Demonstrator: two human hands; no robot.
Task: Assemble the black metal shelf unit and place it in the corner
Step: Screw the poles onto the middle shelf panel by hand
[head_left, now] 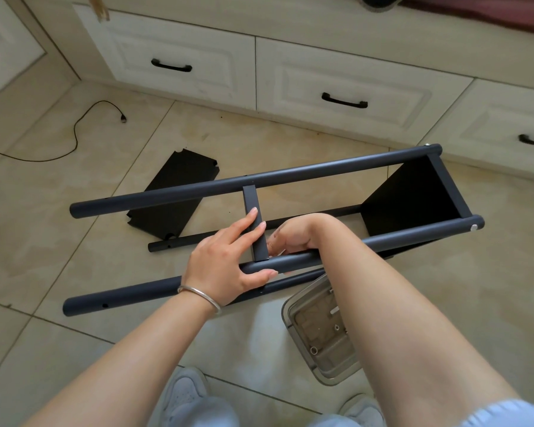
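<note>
Now the half-built shelf frame [321,167] lies on its side on the tiled floor [259,134], in front of white drawers [346,90]. The left hand [228,266] rests on the near tube [290,263], thumb along it and straight fingers touching the short crossbar [255,223]. The right hand [293,238] reaches under that tube, fingers curled, and pinches something small which I cannot identify. A loose black shelf panel [173,192] lies on the floor behind the frame, partly covered by the far tube. A clear tray [318,331] with small hardware stands near the right forearm. A black cable [74,134] lies far to the left.
</note>
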